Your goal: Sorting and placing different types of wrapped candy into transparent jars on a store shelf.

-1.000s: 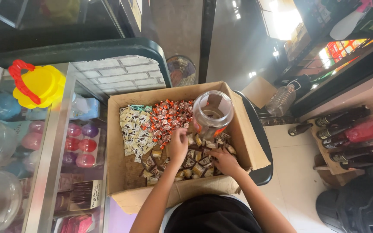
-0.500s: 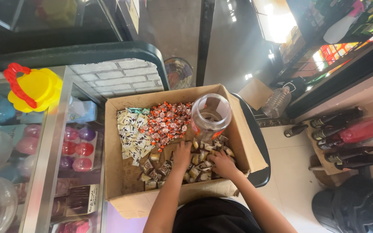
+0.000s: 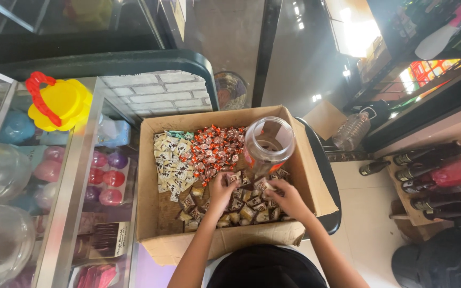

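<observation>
1. Right now my left hand (image 3: 221,188) and my right hand (image 3: 289,196) are both down in the heap of brown-wrapped candies (image 3: 236,208) at the near side of the cardboard box (image 3: 150,213). Each has its fingers curled onto wrappers, though I cannot tell whether either has actually closed on a piece.
2. Just beyond my fingertips, the clear plastic jar (image 3: 269,143) lies tipped over in the box, its open mouth turned up and toward me. Its long axis runs away from me toward the far wall.
3. My right hand sits slightly nearer the jar's mouth; my left is off to its left, apart from it.
4. Further left of the jar lie the red-and-orange candies (image 3: 215,149), then the pale wrapped candies (image 3: 171,162) by the box's left wall.
5. Outside the box, a glass display case (image 3: 65,202) stands to my left, with a yellow toy (image 3: 60,104) on top.
</observation>
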